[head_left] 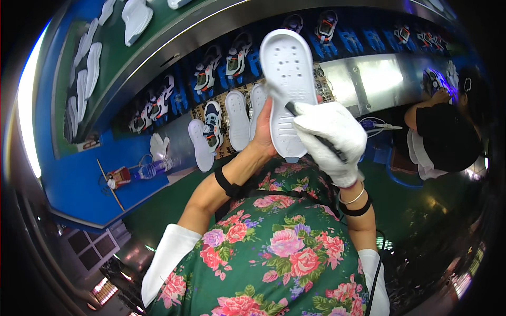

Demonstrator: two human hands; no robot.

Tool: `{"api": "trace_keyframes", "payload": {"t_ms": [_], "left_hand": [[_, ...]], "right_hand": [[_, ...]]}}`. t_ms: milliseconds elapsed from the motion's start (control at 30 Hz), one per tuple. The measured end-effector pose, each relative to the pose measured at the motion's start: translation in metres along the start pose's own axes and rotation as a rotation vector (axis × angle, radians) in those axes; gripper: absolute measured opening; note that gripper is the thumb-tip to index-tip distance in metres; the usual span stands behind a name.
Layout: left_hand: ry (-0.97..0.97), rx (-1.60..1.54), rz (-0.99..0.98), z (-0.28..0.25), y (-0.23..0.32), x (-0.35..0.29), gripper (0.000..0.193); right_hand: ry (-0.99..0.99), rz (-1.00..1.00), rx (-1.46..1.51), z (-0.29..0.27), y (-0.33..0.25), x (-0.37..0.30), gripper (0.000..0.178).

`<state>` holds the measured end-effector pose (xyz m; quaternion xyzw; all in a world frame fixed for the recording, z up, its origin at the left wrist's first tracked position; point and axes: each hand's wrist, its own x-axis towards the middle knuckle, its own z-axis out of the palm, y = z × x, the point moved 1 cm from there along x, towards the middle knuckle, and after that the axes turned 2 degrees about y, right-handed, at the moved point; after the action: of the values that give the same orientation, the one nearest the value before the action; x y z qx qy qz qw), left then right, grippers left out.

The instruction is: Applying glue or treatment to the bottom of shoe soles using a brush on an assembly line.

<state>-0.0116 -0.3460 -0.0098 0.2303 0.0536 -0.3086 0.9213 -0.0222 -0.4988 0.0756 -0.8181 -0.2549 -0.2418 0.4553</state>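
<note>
Shoes (238, 58) line blue racks (350, 41) beyond; the bare left hand (264, 132) curls around a white sole (289, 79), the gloved right hand (332, 134) wrapped round a brush (291, 109).

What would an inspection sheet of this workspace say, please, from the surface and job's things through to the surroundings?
Surface: metal bench with a patterned brown sheet on it.
Job's things: white sole held up, holed side facing the camera; black-handled tool, its pale tip blurred; more soles and a shoe upper nearby.
Clutter: plastic bottle, thin stick and crumpled white item at the left.
Hands: left hand, bare, grips the sole; right hand, white-gloved, closes around the tool.
Cables: black cord beside the person's right sleeve; whether it is powered cannot be told.
Surroundings: row of shoe uppers beyond the bench; co-worker at the right.
</note>
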Motion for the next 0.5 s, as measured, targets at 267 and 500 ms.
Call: {"api": "trace_keyframes", "payload": {"t_ms": [267, 500], "left_hand": [[-0.162, -0.324, 0.052, 0.0, -0.001, 0.013, 0.101], [-0.057, -0.225, 0.077, -0.004, 0.009, 0.025, 0.097]], "right_hand": [[-0.027, 0.02, 0.014, 0.006, -0.007, -0.012, 0.024], [0.124, 0.247, 0.27, 0.003, 0.005, -0.022, 0.022]]}}
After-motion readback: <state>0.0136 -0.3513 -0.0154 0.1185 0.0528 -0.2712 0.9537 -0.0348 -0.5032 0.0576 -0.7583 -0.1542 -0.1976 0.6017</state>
